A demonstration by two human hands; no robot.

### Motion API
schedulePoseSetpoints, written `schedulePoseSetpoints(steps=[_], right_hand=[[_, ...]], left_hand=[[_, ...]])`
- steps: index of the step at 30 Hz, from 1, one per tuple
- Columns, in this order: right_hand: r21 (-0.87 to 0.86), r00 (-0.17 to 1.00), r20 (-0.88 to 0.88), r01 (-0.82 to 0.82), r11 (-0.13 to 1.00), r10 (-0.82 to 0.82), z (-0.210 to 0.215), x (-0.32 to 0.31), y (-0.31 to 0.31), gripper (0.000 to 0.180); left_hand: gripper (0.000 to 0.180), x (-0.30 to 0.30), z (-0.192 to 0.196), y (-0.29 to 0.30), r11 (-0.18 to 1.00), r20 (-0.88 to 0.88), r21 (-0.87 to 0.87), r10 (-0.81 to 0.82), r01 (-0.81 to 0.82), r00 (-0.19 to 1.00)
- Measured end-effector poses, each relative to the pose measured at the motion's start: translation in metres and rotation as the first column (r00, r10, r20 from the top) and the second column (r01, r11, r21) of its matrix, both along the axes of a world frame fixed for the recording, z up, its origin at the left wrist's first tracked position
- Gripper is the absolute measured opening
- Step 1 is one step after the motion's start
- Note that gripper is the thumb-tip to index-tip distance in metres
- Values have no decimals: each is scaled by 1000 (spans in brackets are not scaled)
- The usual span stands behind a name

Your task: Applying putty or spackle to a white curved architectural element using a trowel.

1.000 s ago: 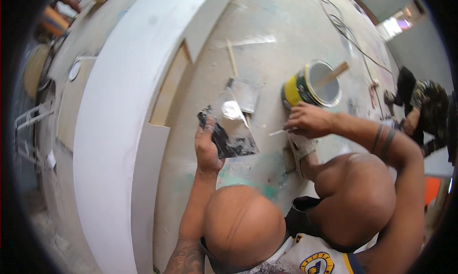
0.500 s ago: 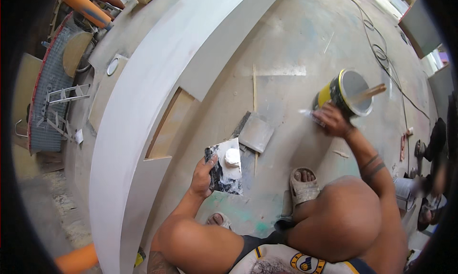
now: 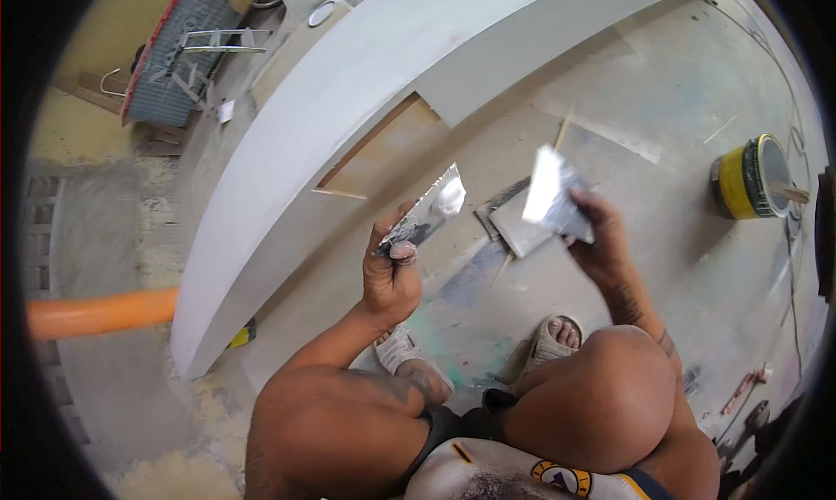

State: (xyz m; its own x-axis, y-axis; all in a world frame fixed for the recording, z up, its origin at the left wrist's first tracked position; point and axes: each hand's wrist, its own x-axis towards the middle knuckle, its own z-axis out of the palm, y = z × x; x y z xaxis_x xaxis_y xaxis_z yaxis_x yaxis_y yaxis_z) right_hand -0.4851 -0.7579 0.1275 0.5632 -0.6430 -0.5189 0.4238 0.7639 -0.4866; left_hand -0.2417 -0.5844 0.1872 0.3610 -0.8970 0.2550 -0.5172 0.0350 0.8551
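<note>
My left hand (image 3: 392, 278) grips the edge of a flat, dark-smeared putty scraper (image 3: 418, 223), its thumb against the face. A lump of white putty (image 3: 450, 195) clings near the scraper's upper end. Across from it, my right hand (image 3: 601, 243) is closed on a broad metal scraper (image 3: 550, 187), raised over the floor and shining in the light. To their left curves a long white panel (image 3: 348, 91) with a rectangular opening (image 3: 374, 150) showing bare wood. Neither scraper touches the panel. Fingers behind each blade are partly hidden.
At right stands a yellow and black can (image 3: 740, 187) with a wooden stick (image 3: 791, 192) in it. Flat plates (image 3: 515, 226) and a thin wood strip (image 3: 564, 130) lie ahead. An orange pipe (image 3: 104, 313) meets the panel's left side; a metal stepladder (image 3: 222, 43) is beyond it.
My right hand has left the can's side and come leftward with the scraper. My left hand has tilted its putty-loaded scraper more upright. The whole view has swung toward the left.
</note>
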Motion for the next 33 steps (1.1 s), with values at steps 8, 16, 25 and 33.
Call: schedulePoseSetpoints(steps=[8,16,25,33], right_hand=[[213,881,431,-311,926,197,23,56,43,21],[101,911,412,-17,995,-26,9,32,31,24],[-99,870,420,325,941,-257,28,2,-28,26],[-881,765,-43,274,385,-643,49,-16,-217,30]], left_hand=[[46,-14,6,-44,817,499,-277,-327,506,802],[39,-31,-8,-64,897,414,45,-417,440,809],[60,-37,-24,-48,829,175,412,-478,377,861],[44,8,-20,-30,920,-49,364,-134,143,990]])
